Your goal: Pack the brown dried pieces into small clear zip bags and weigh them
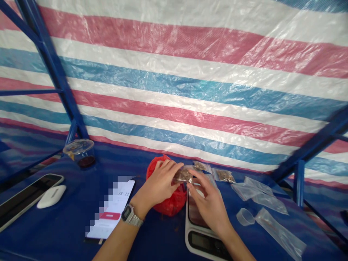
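Between my two hands is a small clear plastic bag (183,174) with brown bits inside. My left hand (163,181), with a watch on its wrist, pinches the bag's left side. On the right side, the thumb and fingers of my right hand (208,199) grip it too. Under and behind my left hand sits a red plastic bag (171,204), its contents hidden. Below my right hand lies a white digital scale (191,240), partly covered by the hand. Filled small bags (224,175) rest beyond the scale.
Flat clear bags (268,201) and a small plastic cup (245,216) lie at the right. A lit phone (114,206), a dark phone (29,197), a white case (51,196) and a tub with dark liquid (86,161) are at the left. Blue frame bars (58,72) and striped sheeting stand behind.
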Demonstrator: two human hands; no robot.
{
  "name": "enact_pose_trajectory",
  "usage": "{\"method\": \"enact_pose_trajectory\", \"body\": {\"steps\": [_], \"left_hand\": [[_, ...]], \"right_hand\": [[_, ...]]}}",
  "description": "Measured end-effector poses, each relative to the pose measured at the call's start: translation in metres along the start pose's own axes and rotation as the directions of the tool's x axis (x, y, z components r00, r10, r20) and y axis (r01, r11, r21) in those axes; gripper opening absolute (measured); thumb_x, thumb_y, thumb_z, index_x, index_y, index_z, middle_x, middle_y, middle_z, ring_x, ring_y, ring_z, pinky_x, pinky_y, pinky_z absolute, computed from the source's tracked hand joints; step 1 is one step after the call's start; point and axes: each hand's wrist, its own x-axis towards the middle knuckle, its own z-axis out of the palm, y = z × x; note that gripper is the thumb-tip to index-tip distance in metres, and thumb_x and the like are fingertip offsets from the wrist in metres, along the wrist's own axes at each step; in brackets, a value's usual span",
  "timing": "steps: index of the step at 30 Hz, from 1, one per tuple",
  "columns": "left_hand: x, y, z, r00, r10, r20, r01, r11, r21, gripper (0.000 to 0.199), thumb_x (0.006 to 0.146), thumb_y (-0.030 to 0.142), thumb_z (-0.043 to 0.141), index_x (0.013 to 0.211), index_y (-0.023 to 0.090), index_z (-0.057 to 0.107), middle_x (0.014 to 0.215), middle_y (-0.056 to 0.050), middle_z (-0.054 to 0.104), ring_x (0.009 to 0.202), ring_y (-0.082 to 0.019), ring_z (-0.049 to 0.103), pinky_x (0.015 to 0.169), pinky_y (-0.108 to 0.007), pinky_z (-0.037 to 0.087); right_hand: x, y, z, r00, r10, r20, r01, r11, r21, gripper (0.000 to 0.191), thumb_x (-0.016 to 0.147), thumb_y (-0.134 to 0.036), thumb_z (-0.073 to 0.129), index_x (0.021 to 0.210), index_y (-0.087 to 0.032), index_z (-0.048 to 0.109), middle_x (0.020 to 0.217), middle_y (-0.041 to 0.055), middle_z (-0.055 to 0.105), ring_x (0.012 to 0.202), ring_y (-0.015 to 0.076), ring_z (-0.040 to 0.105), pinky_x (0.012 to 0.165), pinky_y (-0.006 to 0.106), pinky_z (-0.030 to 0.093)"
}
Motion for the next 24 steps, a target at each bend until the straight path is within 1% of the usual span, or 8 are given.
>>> {"method": "enact_pose_trajectory", "body": {"steps": [3,6,10,13,17,22,24], "left_hand": [[-0.001,-0.012,0.000,1.000,-0.014,-0.001,0.014,1.000,-0.002,0.053,0.092,0.021,0.069,0.142,0.025,0.054,0.138,-0.011,0.065,0.130,-0.031,0.057,0.113,-0.050,0.039],[0.000,-0.016,-0.002,0.999,-0.050,0.005,0.050,0.999,0.002,0.046,0.095,0.021,0.065,0.140,0.023,0.057,0.136,-0.012,0.068,0.128,-0.031,0.061,0.113,-0.050,0.040],[0.002,-0.013,-0.006,0.992,-0.122,-0.006,0.122,0.991,-0.053,0.047,0.098,0.024,0.060,0.144,0.021,0.054,0.138,-0.013,0.068,0.128,-0.029,0.062,0.112,-0.046,0.045],[0.000,-0.013,-0.006,0.994,-0.113,-0.002,0.112,0.991,-0.069,0.052,0.095,0.024,0.064,0.145,0.020,0.052,0.140,-0.013,0.066,0.130,-0.029,0.061,0.113,-0.044,0.046],[-0.005,-0.014,-0.002,0.996,-0.085,0.031,0.087,0.995,-0.040,0.065,0.086,0.019,0.073,0.147,0.022,0.050,0.141,-0.012,0.064,0.131,-0.031,0.058,0.113,-0.046,0.045],[-0.004,-0.016,-0.003,0.995,-0.094,0.032,0.096,0.994,-0.052,0.054,0.093,0.016,0.064,0.145,0.027,0.052,0.138,-0.010,0.065,0.129,-0.029,0.059,0.111,-0.047,0.046],[-0.003,-0.017,-0.004,0.996,-0.094,0.014,0.094,0.994,-0.056,0.056,0.094,0.017,0.064,0.147,0.028,0.051,0.141,-0.009,0.063,0.132,-0.029,0.057,0.114,-0.048,0.044]], "right_hand": [[-0.003,-0.005,0.000,0.996,-0.002,0.089,0.005,0.999,-0.034,0.048,0.098,-0.040,0.064,0.145,-0.030,0.059,0.151,0.0104,0.058,0.119,0.0255,0.069,0.105,0.043,0.059],[-0.005,-0.006,0.001,0.994,-0.031,0.109,0.033,0.999,-0.013,0.052,0.100,-0.038,0.062,0.151,-0.032,0.052,0.153,0.0096,0.055,0.121,0.0233,0.067,0.102,0.039,0.061],[-0.006,-0.007,0.001,0.985,-0.112,0.130,0.120,0.991,-0.058,0.042,0.101,-0.034,0.059,0.144,-0.033,0.059,0.151,0.0076,0.055,0.122,0.0225,0.066,0.103,0.038,0.059],[-0.005,-0.007,0.000,0.979,-0.128,0.157,0.145,0.984,-0.106,0.042,0.102,-0.033,0.059,0.144,-0.034,0.061,0.151,0.0074,0.055,0.125,0.0235,0.065,0.103,0.039,0.060],[-0.004,-0.006,-0.002,0.974,-0.152,0.167,0.179,0.971,-0.159,0.046,0.102,-0.032,0.059,0.148,-0.034,0.058,0.152,0.0069,0.057,0.130,0.0249,0.063,0.109,0.041,0.056],[-0.005,-0.005,-0.002,0.969,-0.195,0.151,0.222,0.956,-0.189,0.049,0.103,-0.031,0.058,0.151,-0.036,0.054,0.155,0.0051,0.055,0.139,0.0238,0.056,0.116,0.042,0.049],[-0.006,-0.003,-0.003,0.968,-0.201,0.148,0.229,0.952,-0.205,0.051,0.103,-0.031,0.059,0.152,-0.037,0.053,0.156,0.0050,0.054,0.141,0.0239,0.055,0.116,0.042,0.049]]}}
